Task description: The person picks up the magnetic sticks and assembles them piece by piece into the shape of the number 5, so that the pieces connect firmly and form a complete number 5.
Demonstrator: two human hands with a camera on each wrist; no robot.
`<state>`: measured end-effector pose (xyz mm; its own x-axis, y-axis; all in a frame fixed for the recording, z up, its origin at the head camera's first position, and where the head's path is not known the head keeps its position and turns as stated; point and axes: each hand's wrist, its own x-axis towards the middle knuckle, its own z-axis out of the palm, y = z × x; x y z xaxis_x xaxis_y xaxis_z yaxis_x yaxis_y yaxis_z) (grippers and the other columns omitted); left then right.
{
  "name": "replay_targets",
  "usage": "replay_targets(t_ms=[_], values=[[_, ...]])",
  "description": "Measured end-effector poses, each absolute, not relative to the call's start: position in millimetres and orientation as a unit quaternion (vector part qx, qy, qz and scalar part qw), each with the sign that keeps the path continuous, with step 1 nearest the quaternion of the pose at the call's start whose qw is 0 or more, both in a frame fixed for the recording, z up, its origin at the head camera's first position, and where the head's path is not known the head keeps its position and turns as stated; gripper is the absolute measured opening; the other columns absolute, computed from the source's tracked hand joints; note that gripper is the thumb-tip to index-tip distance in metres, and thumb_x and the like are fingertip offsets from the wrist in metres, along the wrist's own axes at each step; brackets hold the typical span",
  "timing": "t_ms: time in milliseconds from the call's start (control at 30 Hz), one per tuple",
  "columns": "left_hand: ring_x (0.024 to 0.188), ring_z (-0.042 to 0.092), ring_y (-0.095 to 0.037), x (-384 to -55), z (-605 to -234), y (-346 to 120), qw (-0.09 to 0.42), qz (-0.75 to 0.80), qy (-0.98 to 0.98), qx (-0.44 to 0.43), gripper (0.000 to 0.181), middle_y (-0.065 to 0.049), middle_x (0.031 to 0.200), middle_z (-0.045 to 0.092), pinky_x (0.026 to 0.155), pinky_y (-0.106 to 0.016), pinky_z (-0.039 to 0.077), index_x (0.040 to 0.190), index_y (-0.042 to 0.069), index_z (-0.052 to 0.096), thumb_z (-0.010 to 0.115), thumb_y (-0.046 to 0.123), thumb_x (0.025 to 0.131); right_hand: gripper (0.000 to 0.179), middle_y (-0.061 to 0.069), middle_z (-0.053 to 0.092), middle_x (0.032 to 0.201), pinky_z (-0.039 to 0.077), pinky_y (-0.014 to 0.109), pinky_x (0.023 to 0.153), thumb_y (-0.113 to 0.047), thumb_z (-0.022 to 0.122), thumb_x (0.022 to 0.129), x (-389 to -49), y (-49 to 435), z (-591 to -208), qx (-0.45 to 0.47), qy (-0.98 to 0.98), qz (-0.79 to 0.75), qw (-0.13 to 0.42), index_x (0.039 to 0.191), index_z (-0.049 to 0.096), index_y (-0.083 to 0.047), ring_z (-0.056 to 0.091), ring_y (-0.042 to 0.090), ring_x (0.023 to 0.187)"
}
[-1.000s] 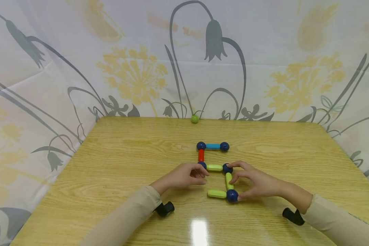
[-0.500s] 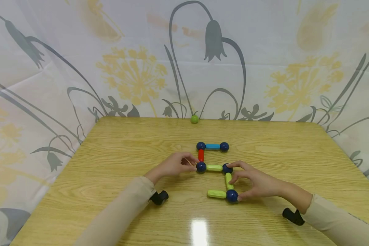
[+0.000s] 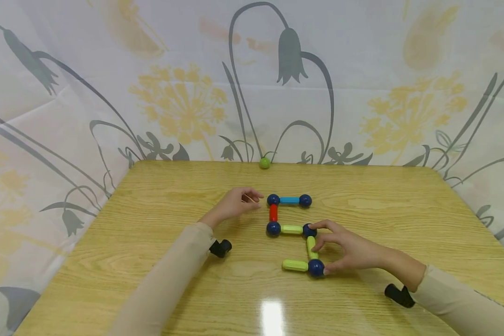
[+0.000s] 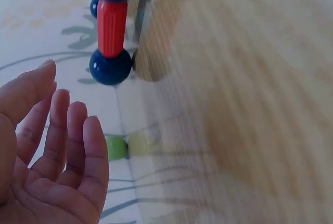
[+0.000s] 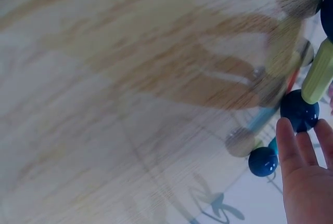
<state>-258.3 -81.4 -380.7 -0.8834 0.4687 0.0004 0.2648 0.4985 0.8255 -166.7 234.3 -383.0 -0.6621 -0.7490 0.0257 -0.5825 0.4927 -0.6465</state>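
An S-like chain of dark blue balls and magnetic rods lies on the wooden table. From far to near run a light blue rod, a red rod and several yellow-green rods. Just left of the far-left blue ball my left hand hovers, fingers loosely bent, holding nothing; the left wrist view shows it apart from the red rod. My right hand spans the right side: a fingertip touches the middle ball, another the upright yellow-green rod, the thumb the near ball.
A small green ball sits at the table's back edge, against a flower-printed cloth. Black wrist mounts stick out from both sleeves. The nearest yellow-green rod points left with a free end.
My left hand has moved away from the chain's inner side, past the red rod's near ball, to the left of the far-left ball. My right hand and the chain look still.
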Motion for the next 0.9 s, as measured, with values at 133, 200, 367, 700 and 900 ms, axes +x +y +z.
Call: replay_targets(t_ms=[133, 200, 367, 700, 900], values=[[0.09, 0.057, -0.022, -277, -379, -78, 0.086, 0.456, 0.864, 0.192, 0.028, -0.006, 0.101, 0.062, 0.075, -0.031, 0.048, 0.115, 0.002, 0.063, 0.064, 0.015, 0.09, 0.027, 0.01, 0.033, 0.139, 0.035, 0.06, 0.092, -0.037, 0.076, 0.077, -168, 236, -383, -0.388, 0.856, -0.316, 0.128, 0.1, 0.064, -0.027, 0.032, 0.04, 0.125], [0.092, 0.057, -0.022, -286, -378, -76, 0.076, 0.456, 0.868, 0.182, 0.029, -0.007, 0.102, 0.062, 0.077, -0.032, 0.048, 0.116, 0.003, 0.063, 0.063, 0.016, 0.09, 0.027, 0.01, 0.033, 0.139, 0.036, 0.059, 0.092, -0.037, 0.075, 0.078, -169, 237, -382, -0.388, 0.857, -0.315, 0.127, 0.1, 0.064, -0.027, 0.032, 0.04, 0.125], [0.097, 0.056, -0.024, -308, -373, -71, 0.055, 0.464, 0.869, 0.162, 0.029, -0.009, 0.106, 0.061, 0.082, -0.035, 0.047, 0.117, 0.002, 0.062, 0.062, 0.015, 0.091, 0.028, 0.01, 0.033, 0.14, 0.036, 0.058, 0.093, -0.036, 0.075, 0.078, -171, 238, -380, -0.39, 0.859, -0.31, 0.122, 0.101, 0.064, -0.027, 0.032, 0.039, 0.125], [0.109, 0.051, -0.024, -350, -374, -54, 0.045, 0.471, 0.869, 0.145, 0.031, -0.008, 0.12, 0.056, 0.086, -0.036, 0.046, 0.119, 0.005, 0.061, 0.062, 0.019, 0.091, 0.028, 0.008, 0.034, 0.139, 0.032, 0.062, 0.094, -0.034, 0.077, 0.076, -171, 238, -383, -0.385, 0.857, -0.32, 0.121, 0.1, 0.064, -0.028, 0.032, 0.04, 0.125], [0.123, 0.041, -0.026, -366, -381, -46, 0.05, 0.467, 0.872, 0.138, 0.036, -0.007, 0.134, 0.047, 0.097, -0.04, 0.039, 0.126, 0.011, 0.058, 0.063, 0.018, 0.091, 0.028, 0.008, 0.034, 0.139, 0.034, 0.059, 0.093, -0.034, 0.077, 0.076, -168, 234, -386, -0.392, 0.852, -0.323, 0.128, 0.1, 0.064, -0.028, 0.035, 0.038, 0.124]])
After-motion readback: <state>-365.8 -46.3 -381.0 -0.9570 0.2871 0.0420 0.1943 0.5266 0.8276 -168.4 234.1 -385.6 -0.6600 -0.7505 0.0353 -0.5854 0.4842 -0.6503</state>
